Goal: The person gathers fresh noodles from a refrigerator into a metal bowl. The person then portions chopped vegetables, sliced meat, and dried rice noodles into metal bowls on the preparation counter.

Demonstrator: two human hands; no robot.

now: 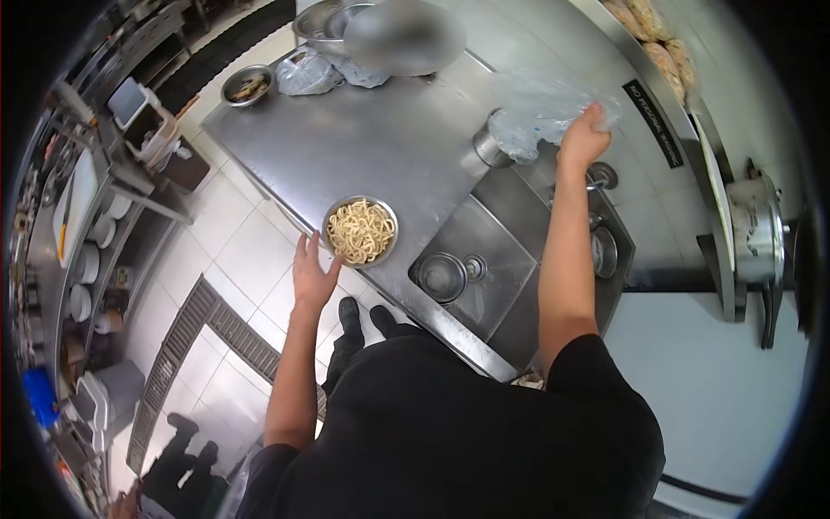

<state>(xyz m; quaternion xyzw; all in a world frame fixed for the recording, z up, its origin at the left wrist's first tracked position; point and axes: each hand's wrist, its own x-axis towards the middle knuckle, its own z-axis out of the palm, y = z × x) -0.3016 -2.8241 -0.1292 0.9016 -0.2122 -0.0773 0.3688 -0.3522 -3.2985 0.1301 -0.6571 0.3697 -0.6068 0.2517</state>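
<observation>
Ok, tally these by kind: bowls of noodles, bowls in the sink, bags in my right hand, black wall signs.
Noodle bowl: 1
Bowl in sink: 1
Bag in right hand: 1
Black wall sign: 1
Total: 4

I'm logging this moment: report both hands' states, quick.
Left hand: open, holding nothing, beside the noodle bowl.
Right hand: closed, holding a clear plastic bag.

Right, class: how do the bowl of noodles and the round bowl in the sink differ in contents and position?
The noodle bowl is heaped with pale noodles; the sink bowl shows none. The noodle bowl stands at the edge of the counter, while the sink bowl sits down in the basin, beside the drain. Both are round and look metallic.
</observation>
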